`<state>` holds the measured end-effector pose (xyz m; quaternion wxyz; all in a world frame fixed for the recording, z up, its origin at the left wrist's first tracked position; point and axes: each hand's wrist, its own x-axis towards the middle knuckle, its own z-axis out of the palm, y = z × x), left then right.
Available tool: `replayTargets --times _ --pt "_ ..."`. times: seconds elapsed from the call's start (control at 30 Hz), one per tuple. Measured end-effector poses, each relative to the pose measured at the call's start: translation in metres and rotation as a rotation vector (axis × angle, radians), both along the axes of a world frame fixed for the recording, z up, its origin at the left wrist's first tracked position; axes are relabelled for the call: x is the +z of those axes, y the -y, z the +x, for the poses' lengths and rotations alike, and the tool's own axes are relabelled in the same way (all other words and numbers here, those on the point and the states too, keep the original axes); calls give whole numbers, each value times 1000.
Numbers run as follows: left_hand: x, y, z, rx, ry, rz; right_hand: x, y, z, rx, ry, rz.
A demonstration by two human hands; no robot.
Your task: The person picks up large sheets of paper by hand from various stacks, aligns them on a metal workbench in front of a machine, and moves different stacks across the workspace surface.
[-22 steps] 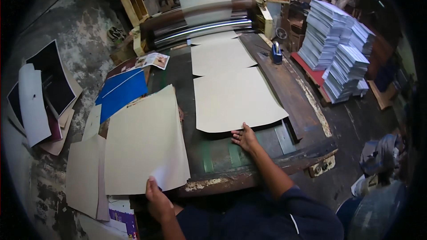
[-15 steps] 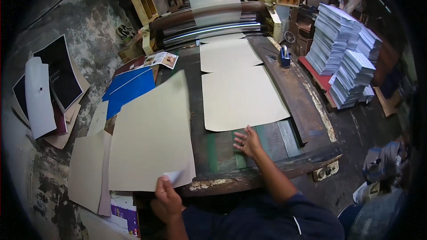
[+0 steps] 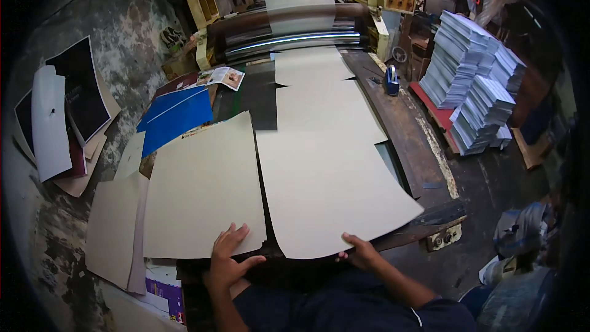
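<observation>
A large cream paper sheet lies over the machine's feed table, its near right corner lifted a little. My right hand pinches its near edge, thumb on top and fingers underneath. Beyond it another cream sheet lies partly under its far edge, in a row leading to the rollers. On the left stands a stack of cream sheets. My left hand is open, fingers spread over the near edge of that stack, holding nothing.
Blue sheets and an open printed booklet lie beyond the stack. At the right are a blue tape dispenser and tall piles of white paper on a red board. Dark printed sheets lean at the far left.
A sheet has come from the left stack onto the feed table, its near edge now in my right hand. My left hand has opened. The sheets ahead have moved toward the rollers.
</observation>
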<state>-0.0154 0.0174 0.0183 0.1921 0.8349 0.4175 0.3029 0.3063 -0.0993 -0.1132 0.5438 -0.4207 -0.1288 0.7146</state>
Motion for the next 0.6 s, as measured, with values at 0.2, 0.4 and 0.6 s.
replayTargets --times 0.2,0.4,0.6 --pt "-24 -9 -18 39 152 -182 -7 31 -28 36 27 -145" --pt "-28 -7 -5 121 369 -192 -11 13 -24 -8 -4 -172" --pt "-15 5 27 429 408 -124 -7 -25 -7 -109 -36 -178"
